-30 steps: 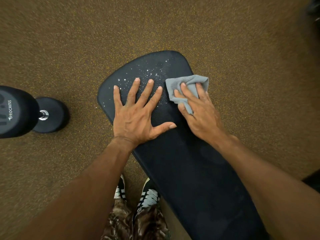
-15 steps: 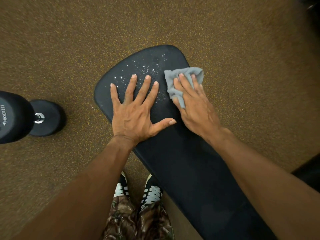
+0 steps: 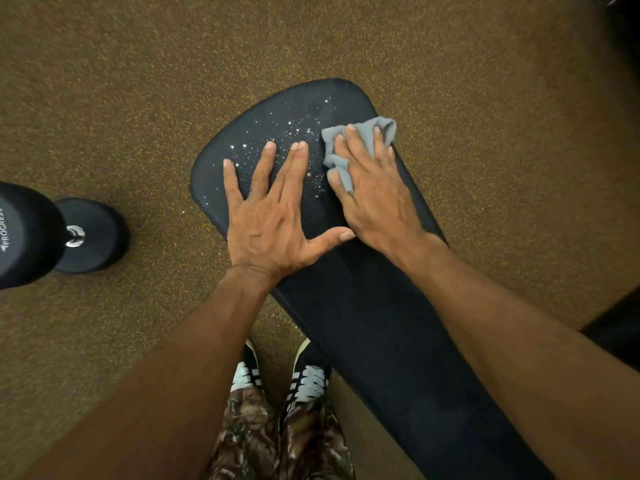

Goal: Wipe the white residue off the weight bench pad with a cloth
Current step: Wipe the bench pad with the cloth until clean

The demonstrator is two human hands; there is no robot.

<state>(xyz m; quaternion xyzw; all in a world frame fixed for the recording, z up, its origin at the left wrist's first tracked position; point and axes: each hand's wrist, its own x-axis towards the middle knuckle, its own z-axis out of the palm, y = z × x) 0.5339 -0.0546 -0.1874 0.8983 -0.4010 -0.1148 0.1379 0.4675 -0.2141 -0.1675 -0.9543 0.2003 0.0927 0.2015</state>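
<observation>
The black weight bench pad (image 3: 374, 327) runs from the lower right up to its rounded far end. White specks of residue (image 3: 280, 133) dot that far end. My left hand (image 3: 273, 216) lies flat on the pad, fingers spread, over part of the specks. My right hand (image 3: 374, 192) presses a crumpled grey cloth (image 3: 341, 152) onto the pad near its right edge, just right of the residue. Much of the cloth is hidden under my fingers.
A black dumbbell (image 3: 79, 237) lies on the brown speckled floor (image 3: 138, 81) to the left of the bench. My two black-and-white shoes (image 3: 277, 375) stand beside the pad's left edge. Something dark (image 3: 620, 334) sits at the right edge.
My right hand has pushed the cloth a little to the left, closer to my left hand and the residue. The left hand stays flat on the pad.
</observation>
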